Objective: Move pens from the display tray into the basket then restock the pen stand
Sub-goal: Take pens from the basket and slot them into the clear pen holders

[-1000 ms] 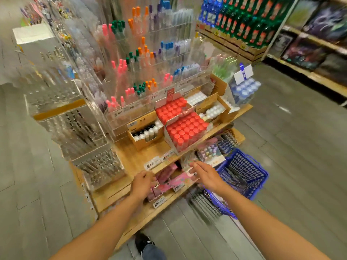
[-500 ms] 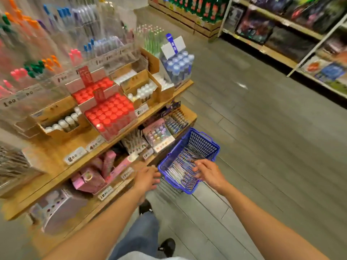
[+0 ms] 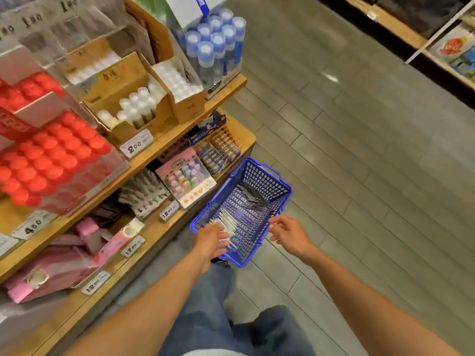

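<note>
Over the basket (image 3: 259, 181), both hands have come down from the shelf: left hand (image 3: 209, 241) lies open on the pens (image 3: 226, 223), right hand (image 3: 289, 233) loosely curled, empty; restocking likely begins.

One blue basket (image 3: 264, 187) is seen on the floor, holding a pile of pens (image 3: 232, 219) too blurred to be counted. Two hands are counted: the left hand (image 3: 209, 244) and the right hand (image 3: 289, 235). Eight blue-capped bottles (image 3: 214, 44) are visible in one pack. Six price tags are counted along the shelf edges (image 3: 177, 133).
</note>
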`<state>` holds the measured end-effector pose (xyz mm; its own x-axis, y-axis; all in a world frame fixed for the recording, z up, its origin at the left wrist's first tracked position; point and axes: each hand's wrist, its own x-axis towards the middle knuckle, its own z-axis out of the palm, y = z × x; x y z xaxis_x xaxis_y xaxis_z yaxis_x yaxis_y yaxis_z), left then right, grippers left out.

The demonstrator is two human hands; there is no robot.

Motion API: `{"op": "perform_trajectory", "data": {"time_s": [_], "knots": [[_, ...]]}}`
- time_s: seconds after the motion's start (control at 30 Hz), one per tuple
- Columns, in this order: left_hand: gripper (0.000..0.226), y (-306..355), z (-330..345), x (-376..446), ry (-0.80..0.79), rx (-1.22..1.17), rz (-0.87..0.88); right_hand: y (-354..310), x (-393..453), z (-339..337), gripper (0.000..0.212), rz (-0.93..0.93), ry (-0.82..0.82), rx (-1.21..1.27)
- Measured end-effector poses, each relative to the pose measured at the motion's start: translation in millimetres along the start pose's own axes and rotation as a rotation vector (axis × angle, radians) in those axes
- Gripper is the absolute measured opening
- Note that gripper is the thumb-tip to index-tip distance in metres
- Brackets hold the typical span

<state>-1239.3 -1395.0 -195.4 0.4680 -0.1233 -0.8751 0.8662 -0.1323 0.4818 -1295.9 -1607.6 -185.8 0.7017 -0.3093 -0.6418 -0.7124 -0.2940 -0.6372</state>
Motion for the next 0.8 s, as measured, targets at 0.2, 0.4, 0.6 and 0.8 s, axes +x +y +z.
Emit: {"op": "perform_trajectory", "data": {"time_s": [0.2,0.4,0.6,0.8], "knots": [[0.018,-15,28,101,0.025,-0.085,-0.065,53,98,11,0.017,0.051,-0.049,-0.149],[0.017,-59,52,237,0.045,-0.224,-0.059,130,225,36,0.022,0.019,-0.106,-0.349],[0.016,-106,77,363,0.065,-0.348,-0.022,192,350,65,0.020,-0.109,-0.166,-0.611],[0.021,-146,89,461,0.098,-0.458,0.044,236,454,92,0.020,-0.217,-0.290,-0.973]]}}
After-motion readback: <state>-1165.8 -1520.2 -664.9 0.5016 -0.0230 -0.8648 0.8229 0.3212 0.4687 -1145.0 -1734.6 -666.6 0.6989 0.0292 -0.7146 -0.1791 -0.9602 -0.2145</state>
